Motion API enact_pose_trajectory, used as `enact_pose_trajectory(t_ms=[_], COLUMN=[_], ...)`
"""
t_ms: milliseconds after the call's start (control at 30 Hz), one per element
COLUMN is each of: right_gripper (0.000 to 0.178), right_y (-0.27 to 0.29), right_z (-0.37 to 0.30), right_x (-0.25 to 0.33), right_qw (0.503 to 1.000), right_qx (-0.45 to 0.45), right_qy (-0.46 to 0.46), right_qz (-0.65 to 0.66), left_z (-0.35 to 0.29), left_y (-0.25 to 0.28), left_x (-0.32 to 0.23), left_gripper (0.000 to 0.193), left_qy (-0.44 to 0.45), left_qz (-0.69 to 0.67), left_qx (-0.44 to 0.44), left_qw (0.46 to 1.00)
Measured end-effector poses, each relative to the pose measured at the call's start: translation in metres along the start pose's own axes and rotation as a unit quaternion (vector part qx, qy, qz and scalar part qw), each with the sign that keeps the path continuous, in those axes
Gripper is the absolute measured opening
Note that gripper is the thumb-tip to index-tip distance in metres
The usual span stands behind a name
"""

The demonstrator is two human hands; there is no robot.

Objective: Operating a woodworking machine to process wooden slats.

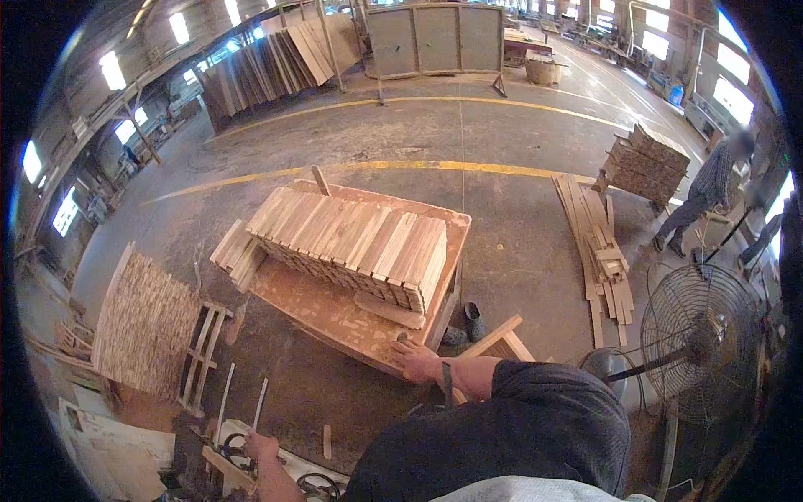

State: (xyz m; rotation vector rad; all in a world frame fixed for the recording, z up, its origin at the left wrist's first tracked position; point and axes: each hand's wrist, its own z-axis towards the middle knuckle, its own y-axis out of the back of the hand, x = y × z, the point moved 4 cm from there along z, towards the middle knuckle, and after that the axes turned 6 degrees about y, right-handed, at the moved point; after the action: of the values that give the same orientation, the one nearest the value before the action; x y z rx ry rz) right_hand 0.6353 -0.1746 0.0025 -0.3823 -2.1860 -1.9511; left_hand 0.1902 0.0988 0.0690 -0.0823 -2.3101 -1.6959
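Observation:
My right hand point(416, 361) lies on the near right edge of a low wooden table point(335, 322), its fingers stretched forward over the dusty top. Just beyond it, a long stack of wooden slats point(355, 234) stands in close rows on this table. A loose flat board point(390, 310) rests against the stack's near side. At the lower left, my left hand point(263, 447) is closed beside a black curved handle point(234, 444) on a machine. What its fingers grip is too small to make out. A short wooden piece point(226, 468) lies next to that hand.
A large stack of wood pieces point(142, 322) stands left, by a small pallet point(203, 351). On the right are a wire-caged fan point(698, 335), long boards point(594, 251) on the floor and a block of stacked wood point(644, 167). A person point(711, 184) walks at the far right.

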Motion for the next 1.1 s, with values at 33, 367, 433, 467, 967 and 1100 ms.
enact_pose_trajectory(t_ms=[33, 367, 433, 467, 967, 1100], right_gripper=[0.068, 0.076, 0.078, 0.080, 0.085, 0.081], right_y=[0.003, -0.024, -0.019, -0.012, -0.015, -0.028], right_z=[0.004, 0.051, 0.051, 0.052, 0.084, 0.102], right_x=[0.001, -0.006, -0.004, -0.002, -0.016, -0.012], right_qw=[1.000, 0.994, 0.992, 0.993, 0.979, 0.986], right_qx=[-0.015, 0.076, 0.103, 0.085, 0.171, 0.149], right_qy=[0.012, -0.067, -0.068, -0.055, -0.100, -0.054], right_qz=[-0.005, -0.038, -0.034, -0.066, -0.046, -0.059], left_z=[-0.003, -0.013, -0.017, -0.019, -0.120, -0.136], left_y=[0.002, 0.003, 0.003, 0.003, -0.102, -0.117], left_x=[-0.001, 0.003, 0.004, 0.004, 0.080, 0.097], left_gripper=[0.088, 0.087, 0.088, 0.088, 0.056, 0.056], left_qy=[0.007, 0.021, 0.019, 0.012, -0.044, -0.108], left_qz=[-0.003, -0.071, -0.079, -0.088, -0.162, -0.165], left_qx=[-0.017, -0.032, -0.032, -0.044, -0.151, -0.201], left_qw=[1.000, 0.997, 0.996, 0.995, 0.974, 0.960])
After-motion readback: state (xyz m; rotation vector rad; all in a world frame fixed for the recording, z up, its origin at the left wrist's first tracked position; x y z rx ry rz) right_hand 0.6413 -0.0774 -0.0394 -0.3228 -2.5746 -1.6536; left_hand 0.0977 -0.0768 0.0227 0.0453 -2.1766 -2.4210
